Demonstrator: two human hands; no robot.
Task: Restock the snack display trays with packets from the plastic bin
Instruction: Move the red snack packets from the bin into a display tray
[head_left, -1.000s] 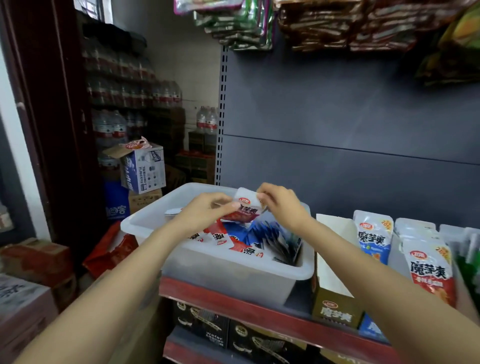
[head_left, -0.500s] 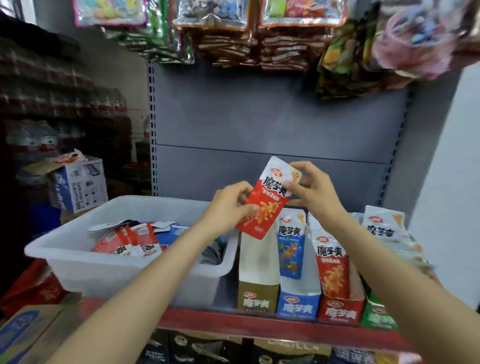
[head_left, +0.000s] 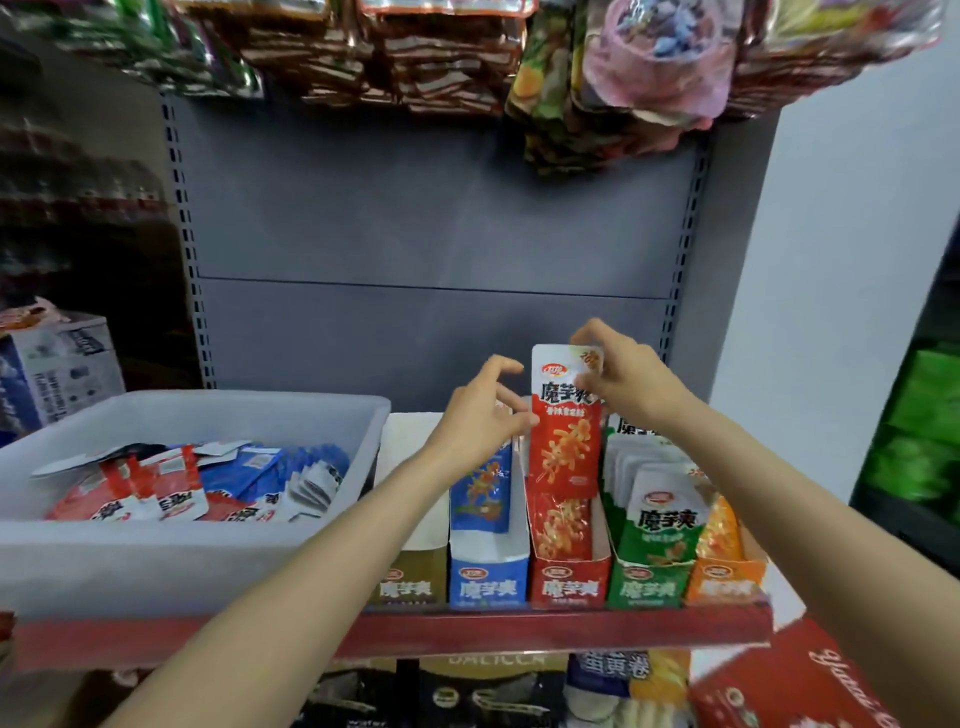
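Head view looks down along two bare forearms that reach forward over the red shelf edge (head_left: 519, 631) toward a row of display trays. The right hand (head_left: 631, 379) is raised above the row, wrist bent, its thumb and fingers pinching the top right corner of a red packet (head_left: 566, 426). That packet stands upright, its lower end dipping into the red tray (head_left: 569, 577), just in front of the packets already there. The left hand (head_left: 480, 415) is held just left of the packet with the fingers spread and loosely curved, the thumb lifted above them; its fingertips (head_left: 514, 415) lie at or close to the packet's left edge, though contact cannot be told for sure, and nothing is clasped in it. The two hands are near one another, one on each side of the packet.

Left of the red tray stand a blue tray (head_left: 488, 577) with a blue packet in it and a brown tray (head_left: 410, 584); to the right are a green tray (head_left: 649, 584) and an orange tray (head_left: 724, 582). At the left end of the shelf sits the plastic bin (head_left: 182, 561), white and translucent, holding a loose heap of red and blue packets (head_left: 197, 483). Bagged snacks (head_left: 613, 78) hang overhead against the grey back panel (head_left: 415, 234).
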